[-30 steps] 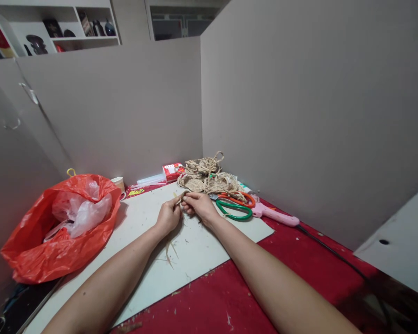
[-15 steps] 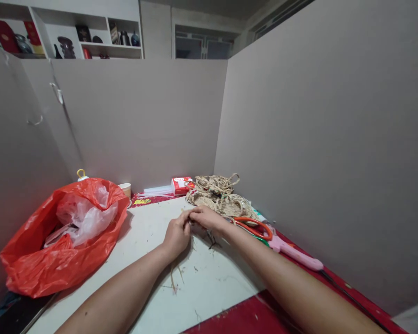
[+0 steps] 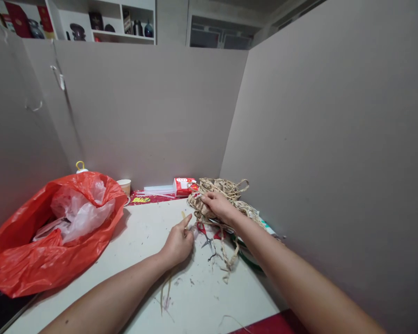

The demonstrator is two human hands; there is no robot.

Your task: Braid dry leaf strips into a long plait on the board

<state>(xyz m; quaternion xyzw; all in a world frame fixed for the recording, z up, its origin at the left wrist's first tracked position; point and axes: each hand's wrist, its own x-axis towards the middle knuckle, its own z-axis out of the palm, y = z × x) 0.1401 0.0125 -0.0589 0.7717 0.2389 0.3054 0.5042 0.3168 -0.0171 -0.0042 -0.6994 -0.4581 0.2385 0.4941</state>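
Note:
My right hand (image 3: 218, 204) reaches over the pile of braided straw rope (image 3: 221, 185), fingers closed on a strand at its left side. A loose length of this rope (image 3: 230, 260) trails down onto the white board. My left hand (image 3: 179, 240) rests on the board, index finger stretched out and thumb apart; nothing shows in it, though its other fingers are partly hidden. Between the hands and slightly nearer lie small scissors (image 3: 206, 237) with red handles, blades open. A short dark twisted strand (image 3: 212, 255) is beside them.
A red plastic bag (image 3: 80, 260) stands on the left, with white plastic inside. Along the back are a paper cup (image 3: 124, 186), pale straws (image 3: 158, 191) and a red-and-white box (image 3: 183, 186). Grey partitions (image 3: 142, 111) surround the white board (image 3: 146, 222). A green handle (image 3: 249, 260) shows beneath my right arm.
My hands were together over the board; they are now apart. The right has moved to the rope pile and grips a strand. The red-handled scissors and trailing rope have come into sight.

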